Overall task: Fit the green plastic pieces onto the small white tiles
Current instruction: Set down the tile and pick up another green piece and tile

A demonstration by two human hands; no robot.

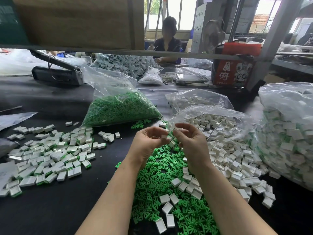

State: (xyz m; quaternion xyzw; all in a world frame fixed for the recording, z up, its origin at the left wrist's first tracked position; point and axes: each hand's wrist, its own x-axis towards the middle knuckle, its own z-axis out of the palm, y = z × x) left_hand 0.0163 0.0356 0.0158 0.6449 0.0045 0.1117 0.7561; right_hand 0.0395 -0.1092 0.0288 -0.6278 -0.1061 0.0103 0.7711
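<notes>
Loose green plastic pieces [162, 177] lie heaped on the black table in front of me, with white tiles [176, 182] scattered over them. Both hands are raised above the far end of this heap, fingertips close together. My left hand [149, 141] pinches a small white tile [163, 136], which is blurred. My right hand [191, 139] has its thumb and forefinger curled round a small pale piece [179, 129] that is too blurred to make out. Another white tile [172, 144] sits just below the fingertips.
Fitted white-and-green tiles [50, 158] spread at the left. A bag of green pieces [122, 107] stands behind the hands. An open bag of white tiles [216, 122] spills at the right, beside a large bag of fitted tiles [288, 136]. A person sits across the table.
</notes>
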